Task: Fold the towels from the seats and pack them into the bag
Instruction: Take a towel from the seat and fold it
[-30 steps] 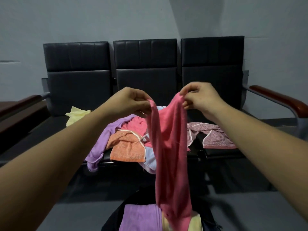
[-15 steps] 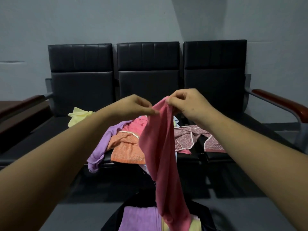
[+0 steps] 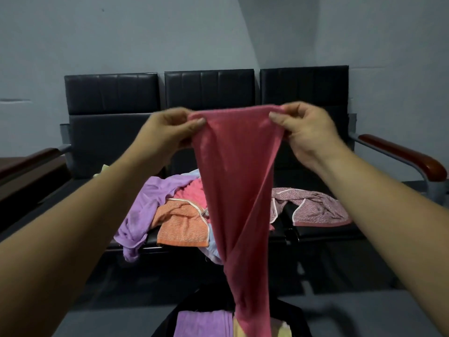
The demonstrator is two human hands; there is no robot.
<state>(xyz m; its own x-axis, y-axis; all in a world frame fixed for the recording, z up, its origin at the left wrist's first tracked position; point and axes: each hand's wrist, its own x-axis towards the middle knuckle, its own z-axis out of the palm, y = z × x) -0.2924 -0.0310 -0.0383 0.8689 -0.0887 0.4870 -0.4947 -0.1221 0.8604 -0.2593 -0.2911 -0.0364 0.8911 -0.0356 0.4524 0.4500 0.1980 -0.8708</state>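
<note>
A pink towel (image 3: 237,181) hangs in front of me, stretched along its top edge. My left hand (image 3: 170,131) pinches its left corner and my right hand (image 3: 303,128) pinches its right corner. The towel narrows downward and its tail reaches the open black bag (image 3: 294,314) on the floor. Inside the bag lie a folded purple towel (image 3: 202,323) and a folded yellow one (image 3: 284,333). On the black seats (image 3: 323,234) behind lie a purple towel (image 3: 145,203), an orange towel (image 3: 182,224) and a speckled pink towel (image 3: 315,207).
The row of three black seats stands against a grey wall, with wooden armrests at the right (image 3: 401,154) and left (image 3: 31,159). A pale yellow cloth (image 3: 104,169) peeks out on the left seat. Dark floor lies between me and the seats.
Both hands have risen and moved apart, spreading the pink towel's top edge wide where it was bunched between them before.
</note>
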